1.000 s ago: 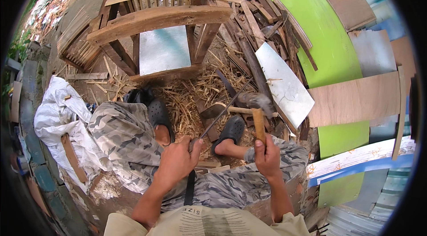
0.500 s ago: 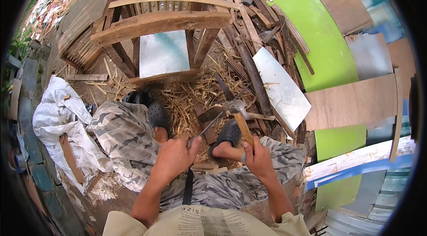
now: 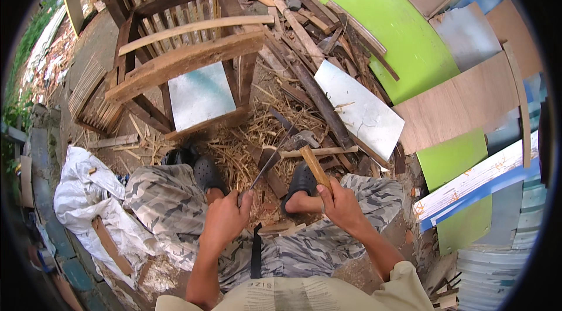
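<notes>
My left hand is closed round the near end of a thin dark metal rod. The rod slants away from me toward the wood shavings on the ground; its grip end is hidden in my fingers. My right hand is wrapped round the wooden handle of a hammer, which points up and to the left. A grey metal head shows at the handle's far end, close to the rod. Both hands are above my lap, apart from each other. A wooden chair frame with curved slats stands beyond my feet.
Wood shavings cover the ground round my dark clogs. White sacking lies at my left by a block wall. Scrap wood, a white panel and green sheets spread to the right.
The view has shifted, so the chair frame sits farther left and higher. The hammer handle leans more to the left. Both hands keep hold of the rod and the hammer.
</notes>
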`<state>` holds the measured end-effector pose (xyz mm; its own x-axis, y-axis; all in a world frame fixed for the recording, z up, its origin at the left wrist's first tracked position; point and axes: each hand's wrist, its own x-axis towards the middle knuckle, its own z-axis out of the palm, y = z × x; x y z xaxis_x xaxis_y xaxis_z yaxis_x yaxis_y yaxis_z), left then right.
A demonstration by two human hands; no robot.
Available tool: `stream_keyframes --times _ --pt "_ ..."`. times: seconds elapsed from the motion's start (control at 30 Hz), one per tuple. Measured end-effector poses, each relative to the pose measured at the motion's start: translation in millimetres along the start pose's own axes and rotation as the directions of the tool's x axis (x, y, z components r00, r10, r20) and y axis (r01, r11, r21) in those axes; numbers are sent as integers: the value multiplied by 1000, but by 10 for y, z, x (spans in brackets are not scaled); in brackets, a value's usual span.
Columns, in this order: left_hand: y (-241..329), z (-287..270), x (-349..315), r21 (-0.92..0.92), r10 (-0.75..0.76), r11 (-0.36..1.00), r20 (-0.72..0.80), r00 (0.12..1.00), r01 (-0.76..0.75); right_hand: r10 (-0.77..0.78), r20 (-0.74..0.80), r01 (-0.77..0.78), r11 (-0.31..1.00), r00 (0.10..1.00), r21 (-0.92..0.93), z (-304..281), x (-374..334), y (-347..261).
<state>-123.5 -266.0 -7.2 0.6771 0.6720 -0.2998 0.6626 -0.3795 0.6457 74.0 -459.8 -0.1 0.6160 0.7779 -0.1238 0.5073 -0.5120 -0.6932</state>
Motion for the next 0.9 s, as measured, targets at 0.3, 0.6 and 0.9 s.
stream_keyframes --times 0.3,0.6,0.9 --pt "34 47 -20 63 36 997 37 999 -38 -68 -154 93 982 986 165 -4 -88 -223" --pt "-5 136 33 26 -51 998 62 997 49 -10 -244 52 984 970 169 -136 -139 -201" --pt "-168 395 139 -12 -31 999 54 998 31 -31 35 33 997 999 -63 415 -169 183"
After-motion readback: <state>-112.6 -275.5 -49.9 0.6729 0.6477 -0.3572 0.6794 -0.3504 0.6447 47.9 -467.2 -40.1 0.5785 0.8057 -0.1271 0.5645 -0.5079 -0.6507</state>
